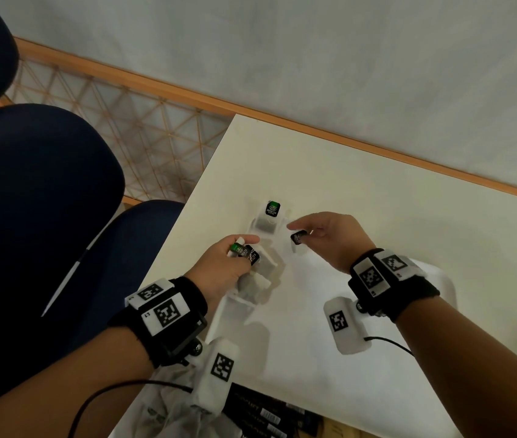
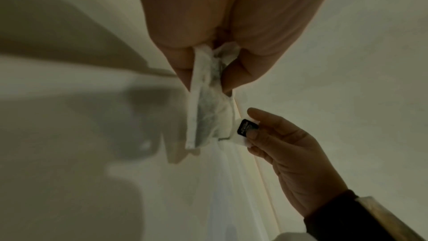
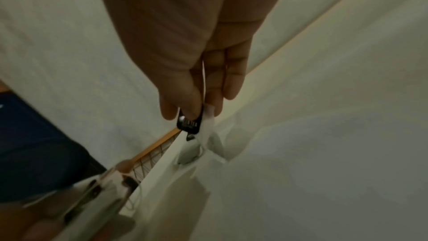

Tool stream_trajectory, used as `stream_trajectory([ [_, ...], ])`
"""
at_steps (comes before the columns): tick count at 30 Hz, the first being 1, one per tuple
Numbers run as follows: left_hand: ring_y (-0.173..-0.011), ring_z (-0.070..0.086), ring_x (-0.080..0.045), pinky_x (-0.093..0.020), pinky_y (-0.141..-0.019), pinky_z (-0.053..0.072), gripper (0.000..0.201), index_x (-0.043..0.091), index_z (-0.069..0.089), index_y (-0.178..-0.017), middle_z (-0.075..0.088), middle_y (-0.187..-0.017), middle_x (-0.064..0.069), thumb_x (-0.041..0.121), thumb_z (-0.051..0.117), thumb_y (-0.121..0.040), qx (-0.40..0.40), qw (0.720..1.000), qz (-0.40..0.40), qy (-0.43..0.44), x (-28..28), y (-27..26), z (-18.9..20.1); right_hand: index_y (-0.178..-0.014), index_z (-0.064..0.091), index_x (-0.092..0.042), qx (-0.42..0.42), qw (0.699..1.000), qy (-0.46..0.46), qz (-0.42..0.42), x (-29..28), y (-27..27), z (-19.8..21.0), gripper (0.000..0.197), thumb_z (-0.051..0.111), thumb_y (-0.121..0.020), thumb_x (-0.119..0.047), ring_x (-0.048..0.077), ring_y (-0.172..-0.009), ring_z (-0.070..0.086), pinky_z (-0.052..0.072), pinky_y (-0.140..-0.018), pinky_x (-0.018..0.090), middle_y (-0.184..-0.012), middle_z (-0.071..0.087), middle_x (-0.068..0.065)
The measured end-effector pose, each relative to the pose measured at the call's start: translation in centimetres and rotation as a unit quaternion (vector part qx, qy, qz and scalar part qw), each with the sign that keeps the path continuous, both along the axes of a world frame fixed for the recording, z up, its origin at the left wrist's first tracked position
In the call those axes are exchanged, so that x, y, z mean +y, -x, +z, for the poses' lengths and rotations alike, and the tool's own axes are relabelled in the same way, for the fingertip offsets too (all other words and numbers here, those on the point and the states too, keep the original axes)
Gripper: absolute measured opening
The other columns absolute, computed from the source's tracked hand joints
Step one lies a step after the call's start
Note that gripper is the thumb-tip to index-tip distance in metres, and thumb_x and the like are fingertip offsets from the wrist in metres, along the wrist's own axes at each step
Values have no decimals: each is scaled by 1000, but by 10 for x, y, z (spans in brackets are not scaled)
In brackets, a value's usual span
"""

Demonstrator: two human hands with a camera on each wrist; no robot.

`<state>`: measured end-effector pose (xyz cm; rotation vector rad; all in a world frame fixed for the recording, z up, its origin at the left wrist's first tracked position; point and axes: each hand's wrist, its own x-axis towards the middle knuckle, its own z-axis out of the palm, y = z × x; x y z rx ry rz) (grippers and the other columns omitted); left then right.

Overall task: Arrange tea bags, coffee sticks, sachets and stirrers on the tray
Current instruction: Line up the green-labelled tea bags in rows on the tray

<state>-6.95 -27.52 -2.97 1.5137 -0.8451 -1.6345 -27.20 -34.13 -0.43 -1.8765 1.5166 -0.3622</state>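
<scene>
The place looked like an office or meeting room. A plain pale desk (image 1: 361, 191) stood against a bare grey-white wall (image 1: 314, 52) edged with a wooden skirting strip (image 1: 187, 93). Dark blue upholstered chairs (image 1: 29, 191) crowded the desk's left side, and the floor (image 1: 130, 121) beneath showed a patterned covering of pale triangles lined in tan.

"GREEN TEA" reads on the green-and-black tag (image 1: 273, 208) of a tea bag (image 1: 264, 223); other printing is illegible.
</scene>
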Motion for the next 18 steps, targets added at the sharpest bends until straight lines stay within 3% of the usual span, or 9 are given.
stream_trajectory([
  [4,-85,60,-16,-25,-78,51,43,21,64,-104,62,-100,-5,-16,49,-87,12,1000,1,9,-3,-2,0,-120,58,-38,25,999,0,32,-16,-1,-1,41,60,-87,-13,4,-88,61,48,-82,21,-87,68,-17],
  [8,-88,60,-16,-29,-83,51,41,21,62,-104,62,-102,-5,-15,51,-87,12,1000,11,17,-7,-2,-2,-120,57,-36,33,999,5,32,-32,-3,-7,38,56,-90,-13,7,-92,63,51,-80,23,-90,69,-13],
  [11,-85,61,-12,-21,-76,53,40,21,62,-106,62,-100,-2,-14,53,-87,18,1000,18,18,-8,-1,-3,-120,57,-33,29,999,19,6,-41,-5,-10,37,55,-90,-12,8,-89,63,52,-75,23,-91,70,-11],
  [14,-84,61,-11,-18,-72,52,40,21,62,-104,62,-99,-2,-14,52,-87,26,999,22,17,-9,0,-4,-121,56,-31,20,999,25,-14,-46,-6,-13,37,54,-90,-12,9,-88,64,55,-76,32,-84,67,-15],
  [18,-90,60,-16,-24,-80,52,40,22,63,-104,62,-104,-5,-13,53,-87,21,999,18,17,-10,1,-3,-121,57,-31,25,999,35,-24,-49,-6,-17,37,53,-90,-12,11,-90,64,55,-78,34,-87,68,-12],
])
